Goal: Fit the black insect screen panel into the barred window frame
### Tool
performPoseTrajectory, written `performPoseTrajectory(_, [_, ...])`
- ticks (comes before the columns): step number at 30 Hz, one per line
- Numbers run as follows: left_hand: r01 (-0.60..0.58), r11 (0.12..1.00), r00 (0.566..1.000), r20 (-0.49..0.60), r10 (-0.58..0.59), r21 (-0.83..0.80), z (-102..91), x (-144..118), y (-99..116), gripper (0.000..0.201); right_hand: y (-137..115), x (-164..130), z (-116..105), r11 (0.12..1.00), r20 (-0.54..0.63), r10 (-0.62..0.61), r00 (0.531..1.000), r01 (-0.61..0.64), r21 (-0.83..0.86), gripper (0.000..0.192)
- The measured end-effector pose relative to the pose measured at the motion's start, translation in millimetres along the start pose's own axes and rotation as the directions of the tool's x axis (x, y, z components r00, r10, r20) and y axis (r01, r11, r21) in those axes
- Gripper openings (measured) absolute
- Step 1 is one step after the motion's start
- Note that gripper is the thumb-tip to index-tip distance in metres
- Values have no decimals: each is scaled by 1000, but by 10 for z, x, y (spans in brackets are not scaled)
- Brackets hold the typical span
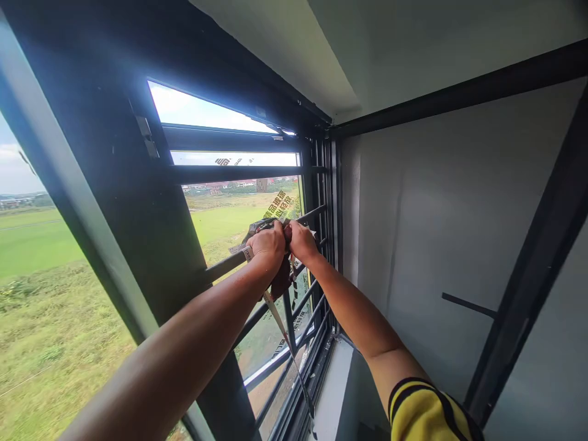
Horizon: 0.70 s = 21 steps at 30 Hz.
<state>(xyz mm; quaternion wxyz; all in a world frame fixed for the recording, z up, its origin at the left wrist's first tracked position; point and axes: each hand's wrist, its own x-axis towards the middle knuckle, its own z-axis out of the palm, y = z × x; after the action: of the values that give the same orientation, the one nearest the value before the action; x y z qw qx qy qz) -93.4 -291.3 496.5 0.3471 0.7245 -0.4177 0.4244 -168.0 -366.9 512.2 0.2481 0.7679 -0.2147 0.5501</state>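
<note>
Both hands meet at a dark horizontal bar (227, 267) of the window grille. My left hand (267, 244) is closed around the bar area, gripping a bunched dark red cloth (281, 280) that hangs below it. Close beside it, my right hand (303, 242) pinches the upper part of the same cloth with bent fingers. Crumpled dark printed film (257, 228) bulges out behind my left hand. From under the hands a long pale strip of film (278, 317) dangles down past the lower bars. Exactly how the cloth and film wrap the bar is hidden by my fingers.
A thick dark window post (133, 184) stands close on the left. Behind the grille is a glass pane with printed lettering (278, 205). Lower right lie the window track (316, 373) and a white sill (337, 380). A short dark bar (468, 305) juts from the right frame.
</note>
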Motion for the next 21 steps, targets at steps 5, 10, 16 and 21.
performPoseTrajectory(5, [-11, 1000, 1000, 10, 11, 3, 12, 12, 0, 31, -3, 101, -336, 961, 317, -174, 932, 231, -152, 23])
performPoseTrajectory(10, [-20, 1000, 1000, 20, 20, -8, -15, -4, 4, 42, -202, 425, -569, 922, 209, -143, 967, 207, -328, 16])
performPoseTrajectory(16, [4, 1000, 1000, 27, -3, -26, -41, -26, 24, 36, 3, 1189, -846, 936, 204, -247, 947, 179, 302, 20])
performPoseTrajectory(21, [12, 999, 1000, 26, -11, -32, -2, 0, 35, 32, 100, 2156, -908, 975, -405, 49, 913, 45, 218, 31])
